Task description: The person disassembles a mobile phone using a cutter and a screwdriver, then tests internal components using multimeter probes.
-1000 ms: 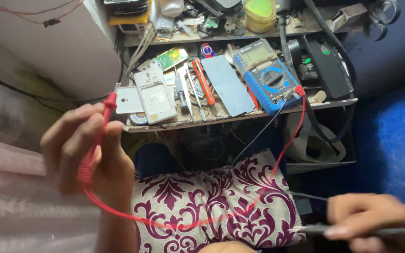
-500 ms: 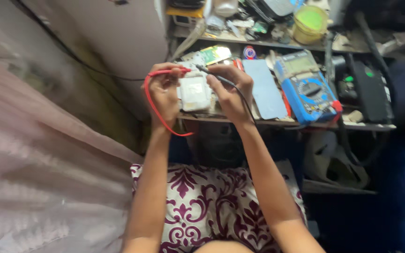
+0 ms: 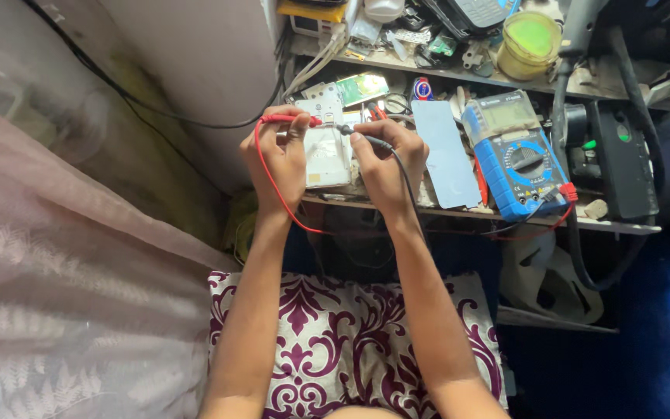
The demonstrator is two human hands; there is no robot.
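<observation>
The red probe (image 3: 292,119) looks like smooth plastic on a rubbery red lead (image 3: 273,182). The white phone back (image 3: 327,155) is matt plastic, the blue multimeter (image 3: 517,159) has a rubbery casing, the patterned cushion (image 3: 335,334) is woven cloth, and the counter (image 3: 583,225) is worn, scuffed wood.

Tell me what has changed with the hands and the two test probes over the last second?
A second ago the hands were apart and near the camera. Both reached forward to the bench: the left hand brought the red probe and the right hand the black probe together over the white device. Each probe was gripped throughout. The blue multimeter stayed put.
</observation>
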